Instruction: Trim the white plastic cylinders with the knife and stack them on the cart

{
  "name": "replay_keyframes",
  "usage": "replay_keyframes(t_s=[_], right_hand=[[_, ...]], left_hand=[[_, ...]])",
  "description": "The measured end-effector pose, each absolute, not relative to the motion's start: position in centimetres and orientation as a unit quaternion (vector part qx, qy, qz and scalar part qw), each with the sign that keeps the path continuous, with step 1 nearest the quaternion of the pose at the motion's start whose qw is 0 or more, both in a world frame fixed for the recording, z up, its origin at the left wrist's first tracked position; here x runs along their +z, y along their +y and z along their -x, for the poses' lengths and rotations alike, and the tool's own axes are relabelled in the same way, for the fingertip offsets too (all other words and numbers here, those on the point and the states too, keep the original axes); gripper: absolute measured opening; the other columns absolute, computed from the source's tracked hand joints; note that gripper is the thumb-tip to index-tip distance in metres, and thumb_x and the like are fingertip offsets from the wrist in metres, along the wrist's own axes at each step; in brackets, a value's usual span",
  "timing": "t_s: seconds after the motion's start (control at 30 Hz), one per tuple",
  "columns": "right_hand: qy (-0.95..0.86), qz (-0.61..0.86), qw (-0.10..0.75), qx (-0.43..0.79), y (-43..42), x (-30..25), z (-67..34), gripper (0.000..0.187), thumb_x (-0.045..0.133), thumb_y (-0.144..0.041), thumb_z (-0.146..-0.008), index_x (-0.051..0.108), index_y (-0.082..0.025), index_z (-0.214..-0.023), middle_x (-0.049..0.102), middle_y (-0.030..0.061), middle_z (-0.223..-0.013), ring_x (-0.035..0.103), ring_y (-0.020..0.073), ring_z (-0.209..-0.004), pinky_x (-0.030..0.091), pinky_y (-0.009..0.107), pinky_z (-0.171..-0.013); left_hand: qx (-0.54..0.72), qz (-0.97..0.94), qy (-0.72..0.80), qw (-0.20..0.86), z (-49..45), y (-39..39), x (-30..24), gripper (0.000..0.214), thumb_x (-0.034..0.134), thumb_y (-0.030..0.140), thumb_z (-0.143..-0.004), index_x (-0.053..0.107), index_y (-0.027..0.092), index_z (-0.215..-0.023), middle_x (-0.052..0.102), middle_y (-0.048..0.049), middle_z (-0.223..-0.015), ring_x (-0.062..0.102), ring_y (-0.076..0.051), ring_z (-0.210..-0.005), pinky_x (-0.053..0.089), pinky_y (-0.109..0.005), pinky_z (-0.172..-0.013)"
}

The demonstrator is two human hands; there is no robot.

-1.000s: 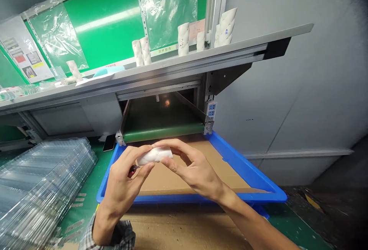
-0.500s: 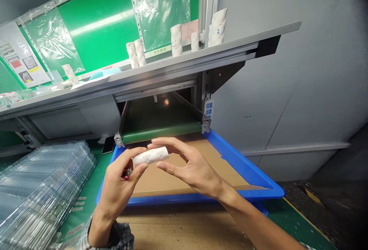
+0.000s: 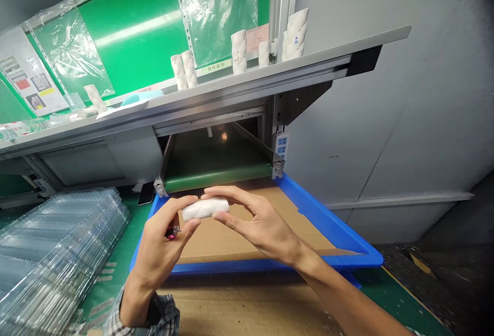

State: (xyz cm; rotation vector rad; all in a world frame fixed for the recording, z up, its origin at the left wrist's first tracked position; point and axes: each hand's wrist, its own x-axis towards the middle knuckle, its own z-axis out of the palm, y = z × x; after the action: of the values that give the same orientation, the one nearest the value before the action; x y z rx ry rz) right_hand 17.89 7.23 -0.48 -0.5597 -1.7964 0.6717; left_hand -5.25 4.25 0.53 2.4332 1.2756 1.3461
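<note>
A white cylinder-shaped part [image 3: 204, 208] lies sideways between both of my hands, above a blue tray [image 3: 332, 228] lined with brown cardboard [image 3: 239, 238]. My left hand [image 3: 162, 246] pinches its left end between thumb and forefinger, and a small red and silver item [image 3: 172, 232] sits tucked in the same palm. My right hand [image 3: 257, 223] curls round the part's right end, thumb below and fingers above.
A green conveyor belt [image 3: 216, 163] ends just behind the tray under a metal shelf [image 3: 239, 86] that carries several white cylinder parts [image 3: 239, 50]. A stack of clear plastic trays [image 3: 54, 253] lies at the left. A dark phone [image 3: 146, 193] rests by the tray's corner.
My right hand's fingers have closed back onto the white part, which has turned slightly in my grip. The view has barely shifted.
</note>
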Motion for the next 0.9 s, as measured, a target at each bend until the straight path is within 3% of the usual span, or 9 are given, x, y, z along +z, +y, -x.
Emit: replay_keyframes(t_s=[0.13,0.3,0.4,0.53,0.67,0.8,0.9], right_hand=[[-0.790,0.213,0.537,0.205,7.2,-0.5,-17.8,0.033,0.072,-0.024,-0.100,0.067,-0.025,-0.133,0.077,0.0062,-0.127,0.074,0.0210,-0.118,0.061,0.035,-0.106],[-0.838,0.237,0.492,-0.007,7.5,-1.2,-17.2,0.029,0.073,-0.038,-0.101,0.068,-0.023,-0.125,0.080,0.0093,-0.114,0.076,0.0258,-0.104,0.061,0.040,-0.093],[-0.844,0.228,0.486,0.013,7.8,-1.6,-17.0,0.022,0.066,-0.035,-0.106,0.067,-0.024,-0.126,0.080,0.0069,-0.112,0.077,0.0224,-0.099,0.062,0.035,-0.087],[-0.832,0.229,0.502,0.061,8.0,-1.9,-16.9,0.027,0.068,-0.023,-0.104,0.065,-0.027,-0.131,0.080,0.0044,-0.115,0.078,0.0211,-0.101,0.064,0.034,-0.091],[-0.828,0.208,0.514,0.085,7.9,-1.9,-16.8,0.035,0.067,-0.017,-0.102,0.064,-0.025,-0.136,0.078,0.0066,-0.126,0.077,0.0213,-0.113,0.064,0.033,-0.100],[-0.836,0.181,0.510,0.090,7.8,-1.7,-16.7,0.033,0.065,-0.015,-0.101,0.066,-0.024,-0.132,0.080,0.0075,-0.119,0.078,0.0217,-0.108,0.065,0.033,-0.096],[-0.847,0.180,0.495,0.077,7.7,-1.9,-16.8,0.038,0.066,-0.015,-0.099,0.065,-0.024,-0.136,0.080,0.0089,-0.120,0.078,0.0234,-0.109,0.066,0.035,-0.097]], left_hand=[[0.435,-0.791,0.428,0.039,5.0,4.3,0.5,0.023,0.063,0.033,-0.105,0.068,0.023,-0.125,0.072,0.0013,-0.087,0.056,-0.011,-0.060,0.045,-0.022,-0.055],[0.413,-0.800,0.435,-0.019,4.0,3.8,0.0,0.026,0.063,0.043,-0.105,0.065,0.024,-0.123,0.074,-0.0003,-0.095,0.059,-0.012,-0.062,0.049,-0.023,-0.060],[0.395,-0.798,0.456,-0.003,4.0,3.0,0.2,0.032,0.052,0.052,-0.109,0.059,0.025,-0.124,0.072,-0.0006,-0.097,0.060,-0.014,-0.063,0.049,-0.026,-0.059],[0.379,-0.791,0.480,-0.027,4.7,2.4,0.7,0.033,0.031,0.040,-0.116,0.058,0.023,-0.107,0.067,-0.0003,-0.090,0.063,-0.016,-0.072,0.048,-0.029,-0.068],[0.358,-0.799,0.473,-0.095,4.8,2.7,0.6,0.039,0.031,0.039,-0.116,0.054,0.023,-0.089,0.062,0.0017,-0.077,0.060,-0.015,-0.066,0.043,-0.029,-0.063],[0.350,-0.800,0.462,-0.156,4.2,2.8,0.2,0.044,0.039,0.058,-0.113,0.056,0.022,-0.093,0.069,0.0023,-0.077,0.065,-0.015,-0.062,0.042,-0.029,-0.058],[0.341,-0.793,0.467,-0.194,3.9,2.7,0.0,0.048,0.036,0.061,-0.112,0.055,0.023,-0.090,0.069,0.0036,-0.073,0.068,-0.016,-0.060,0.039,-0.031,-0.055]])
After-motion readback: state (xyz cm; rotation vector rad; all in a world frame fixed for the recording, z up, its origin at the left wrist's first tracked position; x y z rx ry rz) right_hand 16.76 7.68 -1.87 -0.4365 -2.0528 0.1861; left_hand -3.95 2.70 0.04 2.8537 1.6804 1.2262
